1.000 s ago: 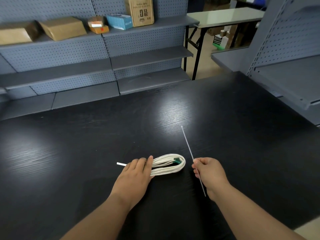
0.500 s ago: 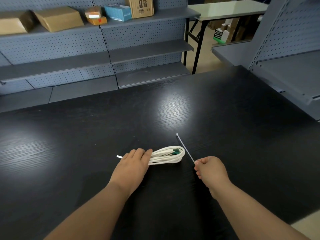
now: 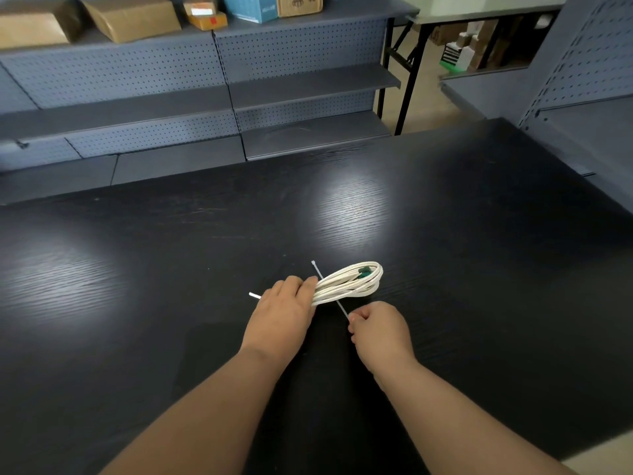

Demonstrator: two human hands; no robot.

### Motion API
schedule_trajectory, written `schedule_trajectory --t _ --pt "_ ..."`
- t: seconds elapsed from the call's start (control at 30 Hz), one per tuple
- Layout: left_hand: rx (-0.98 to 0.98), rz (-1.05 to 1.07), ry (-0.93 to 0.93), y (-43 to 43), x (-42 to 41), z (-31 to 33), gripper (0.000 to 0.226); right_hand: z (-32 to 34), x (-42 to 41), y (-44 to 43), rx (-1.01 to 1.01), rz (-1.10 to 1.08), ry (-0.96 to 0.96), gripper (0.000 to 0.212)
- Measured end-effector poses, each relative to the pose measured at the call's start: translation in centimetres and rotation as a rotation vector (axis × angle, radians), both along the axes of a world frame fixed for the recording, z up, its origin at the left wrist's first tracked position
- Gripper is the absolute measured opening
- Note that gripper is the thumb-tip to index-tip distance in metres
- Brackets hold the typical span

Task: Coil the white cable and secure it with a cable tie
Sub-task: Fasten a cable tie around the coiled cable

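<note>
The white cable (image 3: 352,284) is wound into a flat oval coil with a green plug near its far end, lifted slightly off the black table (image 3: 171,252). My left hand (image 3: 282,317) grips the coil's left end; a short white cable end (image 3: 254,295) sticks out past that hand to the left. A thin white cable tie (image 3: 317,270) runs slantwise under the coil, its far tip showing beyond the loops. My right hand (image 3: 378,332) pinches the tie's near end just below the coil.
Grey pegboard shelving (image 3: 219,97) lines the far side, with cardboard boxes (image 3: 130,17) and a blue box (image 3: 251,6) on its top shelf. More grey shelving (image 3: 582,108) stands to the right. A folding table (image 3: 479,15) is at the back right.
My right hand has slid the cable tie leftward, from beside the coil to underneath it. My left hand has tilted the coil's right end up. The camera view has tipped downward.
</note>
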State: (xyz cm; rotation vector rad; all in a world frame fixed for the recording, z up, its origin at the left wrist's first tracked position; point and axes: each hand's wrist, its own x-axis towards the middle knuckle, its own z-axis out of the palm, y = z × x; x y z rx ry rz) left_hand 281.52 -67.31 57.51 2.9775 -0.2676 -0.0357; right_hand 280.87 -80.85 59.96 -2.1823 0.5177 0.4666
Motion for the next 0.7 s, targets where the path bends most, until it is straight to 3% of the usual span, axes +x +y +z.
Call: schedule_trajectory --t 0.27,0.47,0.7 --pt "0.102 0.000 -0.025 -0.5 -0.4 -0.8 0.052 -0.4 -0.6 1.0 0.059 -0.034 -0.006 0.016" --pt "0.106 -0.003 -0.039 -0.5 -0.8 -1.0 0.053 0.2 -1.3 -0.2 0.300 -0.133 0.027 0.015" --pt "0.116 -0.003 -0.026 -0.7 -0.9 -0.8 0.054 1.6 -2.0 -1.4 0.442 -0.049 0.059 0.032"
